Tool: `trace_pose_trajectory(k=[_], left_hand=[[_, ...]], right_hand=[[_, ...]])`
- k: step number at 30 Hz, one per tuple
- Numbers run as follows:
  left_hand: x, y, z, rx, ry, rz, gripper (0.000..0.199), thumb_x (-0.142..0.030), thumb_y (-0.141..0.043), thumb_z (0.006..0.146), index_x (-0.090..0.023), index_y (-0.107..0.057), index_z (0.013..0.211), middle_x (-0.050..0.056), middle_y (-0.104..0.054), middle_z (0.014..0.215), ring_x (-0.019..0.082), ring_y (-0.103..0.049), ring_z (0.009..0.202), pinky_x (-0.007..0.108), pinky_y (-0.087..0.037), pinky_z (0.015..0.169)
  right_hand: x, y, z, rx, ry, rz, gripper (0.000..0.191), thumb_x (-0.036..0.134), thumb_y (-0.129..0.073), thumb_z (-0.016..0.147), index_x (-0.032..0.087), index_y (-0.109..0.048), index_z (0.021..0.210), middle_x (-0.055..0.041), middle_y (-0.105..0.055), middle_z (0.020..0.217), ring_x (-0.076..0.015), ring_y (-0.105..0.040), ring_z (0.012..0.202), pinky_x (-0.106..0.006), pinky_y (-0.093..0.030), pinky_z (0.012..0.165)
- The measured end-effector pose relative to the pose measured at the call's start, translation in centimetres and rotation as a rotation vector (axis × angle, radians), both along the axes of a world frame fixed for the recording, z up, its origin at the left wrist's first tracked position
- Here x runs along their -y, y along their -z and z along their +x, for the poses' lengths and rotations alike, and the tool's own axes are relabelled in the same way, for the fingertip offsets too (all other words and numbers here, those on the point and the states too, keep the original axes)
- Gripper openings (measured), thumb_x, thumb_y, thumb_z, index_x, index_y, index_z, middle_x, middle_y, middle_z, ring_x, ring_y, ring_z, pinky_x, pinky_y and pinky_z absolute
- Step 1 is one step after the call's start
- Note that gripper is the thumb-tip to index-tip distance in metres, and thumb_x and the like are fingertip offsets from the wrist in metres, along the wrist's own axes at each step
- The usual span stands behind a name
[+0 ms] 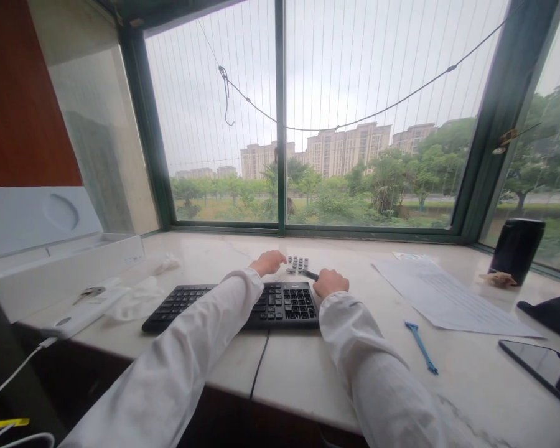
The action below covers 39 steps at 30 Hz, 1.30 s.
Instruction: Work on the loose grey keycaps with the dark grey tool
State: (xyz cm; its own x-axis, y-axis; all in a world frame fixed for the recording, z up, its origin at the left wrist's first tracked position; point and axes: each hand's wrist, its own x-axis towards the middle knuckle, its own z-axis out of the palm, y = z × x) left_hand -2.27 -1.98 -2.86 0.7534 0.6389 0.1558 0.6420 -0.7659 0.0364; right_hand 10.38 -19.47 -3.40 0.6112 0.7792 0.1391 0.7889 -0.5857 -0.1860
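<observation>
A black keyboard lies across the tabletop, and the number pad at its right end shows bare switch sockets with the caps off. Behind it, several loose keycaps stand in small rows. My left hand is at the left side of these keycaps, index finger reaching towards them; whether it touches one is too small to tell. In my right hand is a slim black tool, gripped in closed fingers with its tip pointing left at the front of the keycaps. Its exact kind is unclear.
Right of the keyboard lie a blue plastic tool, paper sheets, a phone and a black cylinder. To the left are crumpled tissue, a white power strip and an open white box. A cable runs over the front edge.
</observation>
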Motion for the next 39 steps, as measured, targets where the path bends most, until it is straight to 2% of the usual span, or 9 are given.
trace_pose_trajectory(k=[5,16,18,21,25,30,39], left_hand=[[0.4,0.5,1.3,-0.043,0.019,-0.006,0.042,-0.01,-0.046,0.08,-0.033,-0.065,0.109,0.001,-0.055,0.126,0.019,-0.058,0.104,0.031,-0.044,0.09],[1.3,0.0,1.9,-0.072,0.044,-0.003,0.04,-0.011,-0.047,0.081,-0.033,-0.066,0.108,0.002,-0.055,0.125,0.019,-0.058,0.103,0.03,-0.045,0.088],[1.3,-0.1,1.8,-0.068,0.05,-0.006,0.034,-0.016,-0.047,0.084,-0.031,-0.066,0.108,0.004,-0.056,0.124,0.019,-0.059,0.101,0.029,-0.046,0.086],[1.2,-0.3,1.5,-0.057,0.088,-0.018,0.028,-0.033,-0.045,0.088,-0.031,-0.066,0.107,0.003,-0.061,0.118,0.019,-0.06,0.099,0.028,-0.045,0.085],[1.0,-0.7,0.6,-0.045,0.15,-0.033,0.031,-0.049,-0.051,0.084,-0.033,-0.065,0.107,-0.001,-0.062,0.118,0.017,-0.058,0.103,0.024,-0.043,0.087],[0.7,-0.6,0.0,-0.048,0.133,-0.024,0.033,-0.048,-0.061,0.077,-0.03,-0.067,0.104,0.001,-0.062,0.115,0.019,-0.057,0.103,0.025,-0.042,0.088],[0.7,-0.1,0.3,-0.031,0.099,-0.01,0.021,-0.042,-0.061,0.078,-0.03,-0.071,0.092,0.002,-0.064,0.107,0.019,-0.059,0.097,0.026,-0.044,0.084]], right_hand=[[0.0,0.2,0.2,-0.01,0.004,0.002,0.019,0.022,-0.052,0.08,0.014,-0.065,0.09,-0.0135,-0.067,0.091,-0.0239,-0.064,0.085,-0.032,-0.046,0.066],[-0.1,0.1,0.1,-0.006,0.005,-0.006,0.021,0.021,-0.052,0.079,0.014,-0.066,0.093,-0.0145,-0.066,0.093,-0.0237,-0.064,0.087,-0.032,-0.046,0.068],[-0.1,0.1,0.1,-0.006,0.006,-0.005,0.021,0.021,-0.052,0.079,0.014,-0.066,0.093,-0.0145,-0.066,0.093,-0.0238,-0.064,0.087,-0.032,-0.046,0.068],[0.0,0.0,0.1,-0.007,0.015,0.004,0.022,0.022,-0.052,0.079,0.015,-0.066,0.094,-0.0147,-0.066,0.095,-0.0242,-0.064,0.088,-0.032,-0.046,0.068],[0.0,-0.1,0.1,-0.011,0.024,0.01,0.023,0.023,-0.054,0.078,0.015,-0.066,0.095,-0.0151,-0.066,0.096,-0.0243,-0.063,0.09,-0.032,-0.046,0.069],[0.0,-0.1,0.1,-0.019,0.018,0.005,0.023,0.023,-0.053,0.078,0.015,-0.066,0.095,-0.0146,-0.066,0.094,-0.0239,-0.063,0.089,-0.032,-0.046,0.069],[0.0,-0.1,0.2,-0.013,0.021,0.005,0.024,0.023,-0.052,0.08,0.015,-0.066,0.097,-0.0154,-0.066,0.095,-0.024,-0.063,0.09,-0.032,-0.047,0.07]])
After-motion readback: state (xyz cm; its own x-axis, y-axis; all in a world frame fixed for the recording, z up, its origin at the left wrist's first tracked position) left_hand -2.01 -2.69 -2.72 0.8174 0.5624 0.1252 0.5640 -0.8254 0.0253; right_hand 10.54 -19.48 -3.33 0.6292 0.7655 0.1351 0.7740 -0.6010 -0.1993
